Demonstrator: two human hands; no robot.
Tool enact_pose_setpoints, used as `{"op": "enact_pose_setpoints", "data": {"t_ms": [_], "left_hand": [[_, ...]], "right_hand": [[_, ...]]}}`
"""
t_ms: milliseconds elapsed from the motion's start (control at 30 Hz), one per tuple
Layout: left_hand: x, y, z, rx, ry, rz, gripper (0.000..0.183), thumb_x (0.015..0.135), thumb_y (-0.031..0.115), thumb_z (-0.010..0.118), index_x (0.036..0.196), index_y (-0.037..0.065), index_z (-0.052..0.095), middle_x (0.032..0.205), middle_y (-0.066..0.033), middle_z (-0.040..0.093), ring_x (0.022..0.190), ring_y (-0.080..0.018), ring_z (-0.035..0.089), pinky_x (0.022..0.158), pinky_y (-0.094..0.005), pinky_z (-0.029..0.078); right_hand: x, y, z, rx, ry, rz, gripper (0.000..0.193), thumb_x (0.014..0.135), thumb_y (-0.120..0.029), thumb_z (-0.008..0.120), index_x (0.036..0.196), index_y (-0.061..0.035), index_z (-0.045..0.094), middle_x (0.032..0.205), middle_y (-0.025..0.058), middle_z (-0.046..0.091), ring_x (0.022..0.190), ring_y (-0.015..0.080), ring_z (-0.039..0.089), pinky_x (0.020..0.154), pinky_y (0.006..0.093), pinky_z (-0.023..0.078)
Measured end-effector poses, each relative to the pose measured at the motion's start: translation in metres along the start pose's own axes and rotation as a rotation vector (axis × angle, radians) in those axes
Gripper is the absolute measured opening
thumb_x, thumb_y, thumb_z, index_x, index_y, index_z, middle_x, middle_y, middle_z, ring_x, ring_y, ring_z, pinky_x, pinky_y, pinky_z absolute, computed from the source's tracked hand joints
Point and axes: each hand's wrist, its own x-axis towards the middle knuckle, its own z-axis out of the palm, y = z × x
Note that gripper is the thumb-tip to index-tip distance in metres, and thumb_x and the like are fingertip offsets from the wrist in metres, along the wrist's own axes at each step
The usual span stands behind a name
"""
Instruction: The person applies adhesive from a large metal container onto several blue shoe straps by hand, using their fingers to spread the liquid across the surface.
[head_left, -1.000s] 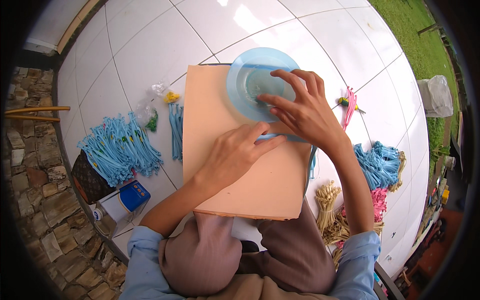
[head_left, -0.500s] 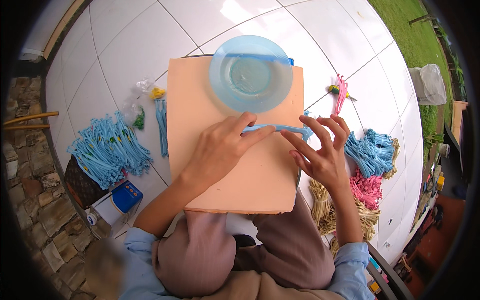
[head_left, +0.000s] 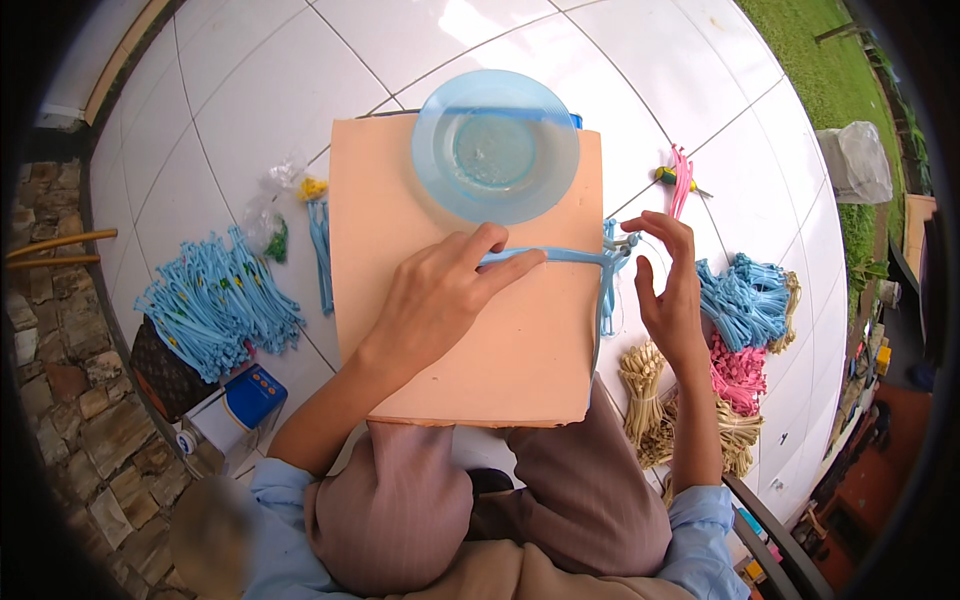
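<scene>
A peach-coloured board [head_left: 470,350] rests across my lap, and a flat light-blue strap [head_left: 575,255] lies over it toward the right edge. My left hand [head_left: 437,285] presses on the strap, thumb and index finger around its left end, which is partly hidden. At the board's right edge, several blue straps [head_left: 608,300] hang down where this one meets them. Beside them is my right hand [head_left: 672,285], its thumb and fingers curved and apart, with nothing visibly gripped. A clear blue bowl [head_left: 545,180] stands at the board's far side.
Bundles of blue straps [head_left: 215,305] lie at left, near a blue-and-white box [head_left: 250,395]. On the right are more blue straps [head_left: 745,305], pink ones [head_left: 738,375] and beige bundles [head_left: 640,390]. Pink strips [head_left: 682,185] lie over a green-yellow-handled tool [head_left: 664,175] on the tiles.
My right hand has moved off the strap to the right, uncovering the hanging blue straps at the board's edge. My left hand keeps its place on the strap.
</scene>
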Motion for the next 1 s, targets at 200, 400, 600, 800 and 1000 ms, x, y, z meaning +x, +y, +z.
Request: {"op": "enact_pose_setpoints", "data": {"t_ms": [200, 400, 600, 800, 1000], "left_hand": [[-0.005, 0.0, 0.004, 0.002, 0.061, 0.048, 0.038, 0.068, 0.01, 0.064, 0.106, 0.018, 0.067, 0.092, -0.0055, 0.053, 0.073, -0.0208, 0.061, 0.063, -0.0313, 0.051], [-0.013, 0.027, -0.002, -0.056, 0.036, 0.027, 0.029, 0.076, 0.005, 0.063, 0.103, 0.014, 0.061, 0.092, -0.0047, 0.053, 0.071, -0.0211, 0.06, 0.06, -0.031, 0.051], [-0.016, 0.077, -0.054, -0.461, 0.122, 0.124, 0.02, 0.085, 0.006, 0.058, 0.103, 0.011, 0.052, 0.095, -0.0022, 0.052, 0.072, -0.0201, 0.059, 0.061, -0.0307, 0.05], [-0.046, 0.078, -0.136, -0.655, 0.196, 0.031, 0.041, 0.089, 0.028, 0.057, 0.123, 0.009, 0.044, 0.107, -0.0074, 0.052, 0.101, -0.0169, 0.051, 0.084, -0.0322, 0.044], [-0.102, 0.067, -0.215, -0.711, 0.347, 0.025, 0.104, 0.07, 0.082, 0.036, 0.141, 0.008, 0.021, 0.134, -0.0174, 0.04, 0.13, -0.0287, 0.033, 0.109, -0.0456, 0.021]], "right_hand": [[-0.013, 0.007, 0.013, 0.147, -0.016, 0.052, 0.048, 0.073, 0.012, 0.058, 0.116, -0.0034, 0.043, 0.093, 0.0103, 0.055, 0.094, 0.0256, 0.054, 0.087, 0.0374, 0.042], [-0.045, -0.002, -0.019, 0.069, 0.072, -0.081, 0.043, 0.07, 0.009, 0.06, 0.105, -0.0045, 0.041, 0.09, 0.0092, 0.052, 0.097, 0.0304, 0.052, 0.103, 0.0466, 0.034], [-0.073, -0.069, -0.104, 0.016, 0.191, -0.205, 0.051, 0.073, 0.009, 0.063, 0.112, -0.006, 0.035, 0.096, 0.0104, 0.053, 0.08, 0.0189, 0.056, 0.073, 0.0306, 0.047], [-0.046, -0.199, -0.148, 0.35, 0.241, -0.269, 0.065, 0.074, 0.006, 0.068, 0.124, -0.0072, 0.03, 0.087, 0.0086, 0.061, 0.072, 0.0128, 0.058, 0.062, 0.0245, 0.047], [0.007, -0.318, -0.124, 0.578, 0.179, -0.418, 0.066, 0.074, 0.003, 0.07, 0.127, -0.0069, 0.032, 0.085, 0.0085, 0.062, 0.081, 0.0136, 0.062, 0.062, 0.0242, 0.053]]}}
